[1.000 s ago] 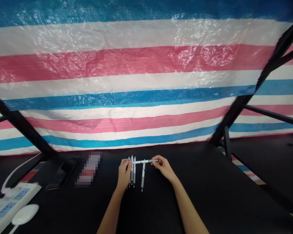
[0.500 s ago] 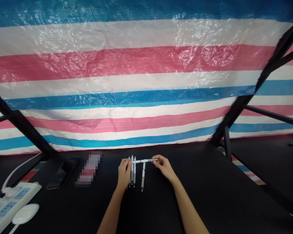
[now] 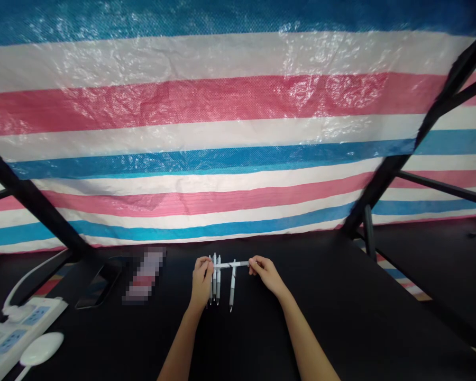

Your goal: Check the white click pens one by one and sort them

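While hands (image 3: 232,275) pinch crosswise pen (image 3: 232,263) | black tabletop (image 3: 341,317) bare rightward

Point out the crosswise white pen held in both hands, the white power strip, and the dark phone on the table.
Crosswise white pen (image 3: 232,264), head view, middle of barrel.
White power strip (image 3: 21,323), head view, top face.
Dark flat phone (image 3: 97,288), head view, screen centre.

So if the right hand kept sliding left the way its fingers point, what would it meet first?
Probably the lone upright pen lying under the crosswise pen that the right hand pinches; beyond it the other upright pens and the left hand. Depth is unclear.
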Demonstrator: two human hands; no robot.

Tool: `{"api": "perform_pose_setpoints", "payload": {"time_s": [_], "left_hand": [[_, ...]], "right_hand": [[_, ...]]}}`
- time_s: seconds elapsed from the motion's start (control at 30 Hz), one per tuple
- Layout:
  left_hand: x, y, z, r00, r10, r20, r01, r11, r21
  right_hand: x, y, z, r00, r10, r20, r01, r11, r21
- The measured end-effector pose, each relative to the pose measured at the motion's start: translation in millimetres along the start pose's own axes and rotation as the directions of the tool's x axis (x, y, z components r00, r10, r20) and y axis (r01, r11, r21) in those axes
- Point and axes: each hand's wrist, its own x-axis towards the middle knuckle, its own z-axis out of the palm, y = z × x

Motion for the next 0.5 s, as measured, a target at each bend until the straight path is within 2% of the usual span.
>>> {"api": "perform_pose_setpoints", "payload": {"time_s": [0.33, 0.5], "left_hand": [[-0.7, -7.4, 2.2, 1.0, -0.027, 0.006, 0.027, 1.0, -0.009], [-1.3, -5.0, 2.4, 1.0, -0.026, -0.016, 0.026, 0.999, -0.02]], "right_hand": [[-1.8, -5.3, -0.1, 1.0, 0.02, 0.011, -0.019, 0.995, -0.094], [-1.1, -3.5, 0.8, 0.996, 0.072, 0.042, -0.071, 0.997, -0.039]]}}
